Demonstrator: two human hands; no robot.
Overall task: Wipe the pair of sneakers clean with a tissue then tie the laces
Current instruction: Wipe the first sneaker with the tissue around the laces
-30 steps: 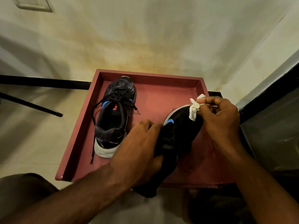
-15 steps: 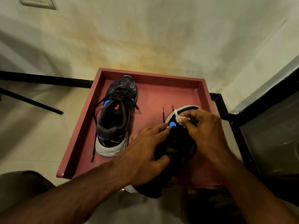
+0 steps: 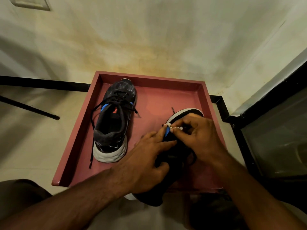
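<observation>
At the near edge of the red tray (image 3: pixel 78 138), the left hand (image 3: pixel 146 165) curls its grip round the heel end of the right-side sneaker (image 3: pixel 174 156), thumb underneath and fingers laid over its dark upper beside a blue tab. Just beyond, the right hand (image 3: pixel 201 138) pinches a small wad of white tissue (image 3: pixel 176 128) against that shoe's upper, behind its white-edged toe, which points toward the tray's far right corner. The other sneaker (image 3: pixel 114 123) stands upright along the tray's left side, toe near the far rim, its black laces (image 3: pixel 93 117) loose and trailing toward the near left corner.
</observation>
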